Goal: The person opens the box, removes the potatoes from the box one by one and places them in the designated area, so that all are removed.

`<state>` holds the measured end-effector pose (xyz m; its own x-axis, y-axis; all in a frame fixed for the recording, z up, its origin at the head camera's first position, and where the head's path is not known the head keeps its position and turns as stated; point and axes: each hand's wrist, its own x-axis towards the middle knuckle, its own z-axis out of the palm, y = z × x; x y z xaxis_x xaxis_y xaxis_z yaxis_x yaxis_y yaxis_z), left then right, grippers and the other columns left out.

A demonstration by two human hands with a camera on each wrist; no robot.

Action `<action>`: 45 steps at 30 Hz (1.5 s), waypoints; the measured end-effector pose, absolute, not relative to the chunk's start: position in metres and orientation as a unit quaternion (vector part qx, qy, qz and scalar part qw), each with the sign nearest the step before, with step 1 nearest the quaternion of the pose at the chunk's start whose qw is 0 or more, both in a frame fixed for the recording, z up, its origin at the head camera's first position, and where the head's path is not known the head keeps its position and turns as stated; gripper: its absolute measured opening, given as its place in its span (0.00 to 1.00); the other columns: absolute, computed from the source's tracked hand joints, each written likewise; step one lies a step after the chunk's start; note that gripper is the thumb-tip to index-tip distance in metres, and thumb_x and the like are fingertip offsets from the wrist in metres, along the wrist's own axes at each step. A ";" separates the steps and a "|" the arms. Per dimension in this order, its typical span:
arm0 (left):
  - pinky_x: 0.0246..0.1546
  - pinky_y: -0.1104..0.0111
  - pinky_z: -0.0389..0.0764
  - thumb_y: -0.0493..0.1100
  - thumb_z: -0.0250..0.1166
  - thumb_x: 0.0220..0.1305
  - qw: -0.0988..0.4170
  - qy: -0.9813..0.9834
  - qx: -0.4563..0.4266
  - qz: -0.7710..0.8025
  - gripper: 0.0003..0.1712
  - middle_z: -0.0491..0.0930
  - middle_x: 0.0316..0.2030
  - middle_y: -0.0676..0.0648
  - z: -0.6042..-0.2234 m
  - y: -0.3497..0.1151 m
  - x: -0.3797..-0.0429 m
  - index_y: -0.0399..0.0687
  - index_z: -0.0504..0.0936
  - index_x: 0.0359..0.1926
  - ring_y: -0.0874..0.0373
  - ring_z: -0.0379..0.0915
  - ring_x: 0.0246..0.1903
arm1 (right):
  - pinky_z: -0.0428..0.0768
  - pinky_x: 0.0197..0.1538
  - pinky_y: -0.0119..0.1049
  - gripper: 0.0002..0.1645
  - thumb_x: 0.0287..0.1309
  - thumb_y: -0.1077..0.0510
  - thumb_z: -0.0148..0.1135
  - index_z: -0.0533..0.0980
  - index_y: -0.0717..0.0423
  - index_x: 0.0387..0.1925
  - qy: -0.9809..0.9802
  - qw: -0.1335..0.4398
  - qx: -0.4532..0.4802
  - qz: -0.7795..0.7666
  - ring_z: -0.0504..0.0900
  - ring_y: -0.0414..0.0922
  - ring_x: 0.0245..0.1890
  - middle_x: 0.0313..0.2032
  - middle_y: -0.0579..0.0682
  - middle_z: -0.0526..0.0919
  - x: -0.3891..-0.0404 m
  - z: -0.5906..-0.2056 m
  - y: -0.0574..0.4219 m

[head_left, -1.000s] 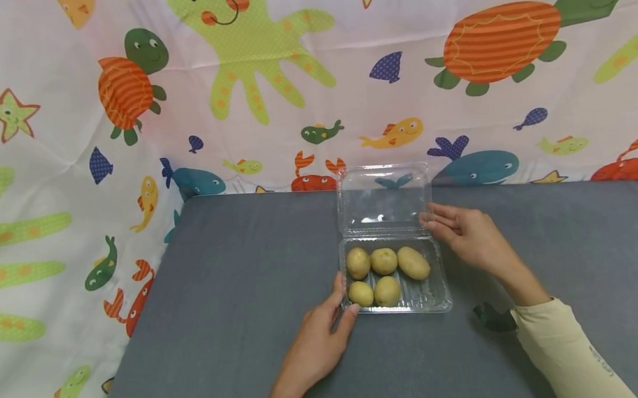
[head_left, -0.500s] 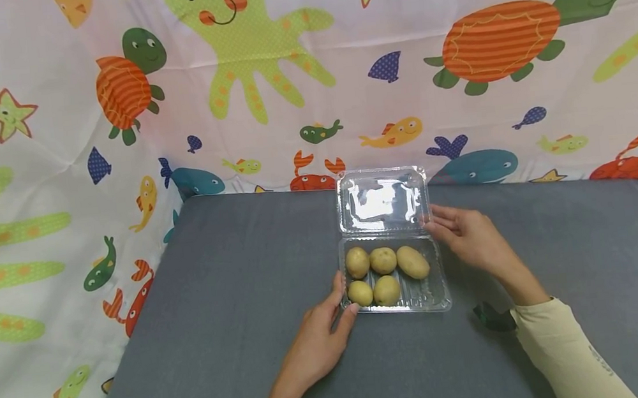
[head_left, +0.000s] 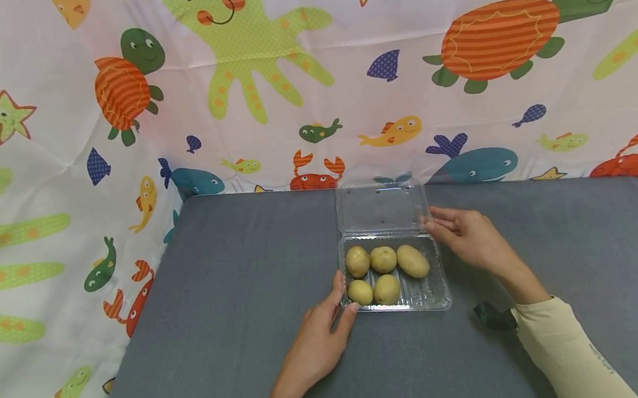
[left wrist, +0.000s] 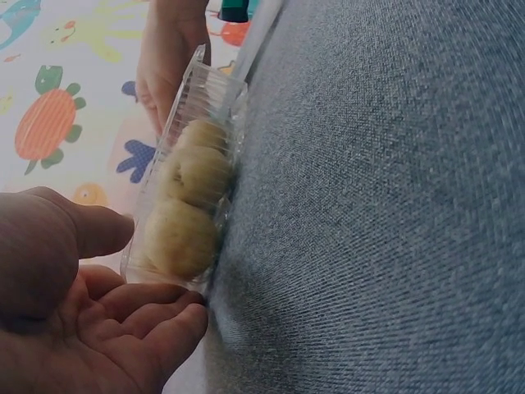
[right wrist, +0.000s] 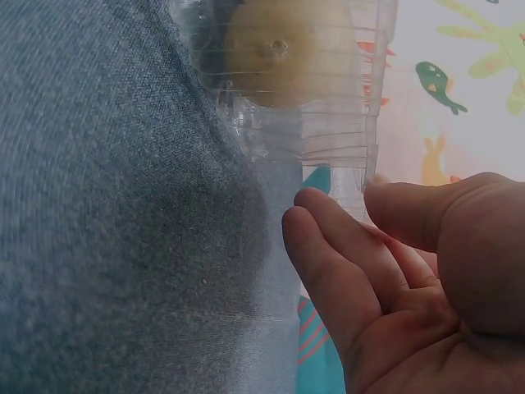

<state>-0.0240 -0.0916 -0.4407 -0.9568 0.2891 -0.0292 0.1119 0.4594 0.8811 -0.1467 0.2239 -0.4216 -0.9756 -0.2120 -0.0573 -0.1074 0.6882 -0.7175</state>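
Note:
A clear plastic clamshell container point(head_left: 436, 290) lies on the grey cloth with its lid point(head_left: 380, 209) folded back toward the curtain. Several small yellow potatoes point(head_left: 413, 261) sit in the base in two rows, the front right corner bare. My left hand point(head_left: 316, 346) holds the base's front left corner, thumb at the front rim and fingers along the side; in the left wrist view the fingertips point(left wrist: 193, 318) are low beside the cloth. At the lid's right edge, near the hinge, my right hand point(head_left: 475, 238) pinches the plastic between thumb point(right wrist: 402, 209) and fingers.
Grey cloth point(head_left: 235, 284) covers the table around the container. A white curtain point(head_left: 268, 149) printed with sea animals stands along the back and left edges. A dark device point(head_left: 494, 316) sits at the right sleeve's cuff.
The lid has tilted farther back, its far edge now lower against the curtain, and the bright glare on it has gone. Both hands and the potatoes stay nearly in place.

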 end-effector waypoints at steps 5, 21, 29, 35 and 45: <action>0.75 0.50 0.64 0.50 0.56 0.84 0.090 0.850 0.117 0.506 0.39 0.63 0.77 0.38 -0.440 -0.090 -0.024 0.38 0.52 0.83 0.50 0.59 0.77 | 0.85 0.56 0.57 0.34 0.81 0.45 0.57 0.71 0.66 0.73 0.918 0.065 -0.094 -0.380 0.86 0.54 0.58 0.56 0.55 0.87 -0.146 -0.423 0.226; 0.75 0.49 0.64 0.50 0.56 0.84 0.088 0.850 0.119 0.505 0.40 0.61 0.78 0.38 -0.444 -0.091 -0.022 0.38 0.52 0.83 0.49 0.59 0.77 | 0.85 0.55 0.57 0.36 0.81 0.42 0.56 0.71 0.64 0.74 0.923 0.068 -0.096 -0.367 0.86 0.56 0.59 0.60 0.57 0.86 -0.141 -0.426 0.230; 0.76 0.50 0.63 0.51 0.56 0.84 0.075 0.853 0.124 0.502 0.39 0.59 0.79 0.39 -0.447 -0.092 -0.021 0.38 0.52 0.83 0.50 0.58 0.77 | 0.85 0.55 0.56 0.33 0.80 0.43 0.57 0.74 0.62 0.72 0.923 0.016 -0.101 -0.371 0.86 0.56 0.58 0.62 0.57 0.84 -0.133 -0.422 0.235; 0.76 0.50 0.64 0.52 0.56 0.84 0.075 0.858 0.122 0.494 0.40 0.60 0.78 0.39 -0.448 -0.093 -0.021 0.39 0.52 0.83 0.50 0.59 0.77 | 0.85 0.54 0.51 0.32 0.79 0.44 0.59 0.74 0.59 0.73 0.920 -0.014 -0.116 -0.374 0.87 0.56 0.58 0.63 0.57 0.84 -0.120 -0.409 0.231; 0.75 0.49 0.65 0.51 0.56 0.84 0.075 0.858 0.125 0.492 0.40 0.62 0.78 0.38 -0.446 -0.091 -0.023 0.39 0.52 0.83 0.49 0.59 0.77 | 0.83 0.58 0.57 0.34 0.73 0.54 0.69 0.72 0.56 0.75 0.923 -0.057 -0.205 -0.319 0.84 0.57 0.62 0.66 0.55 0.82 -0.098 -0.393 0.216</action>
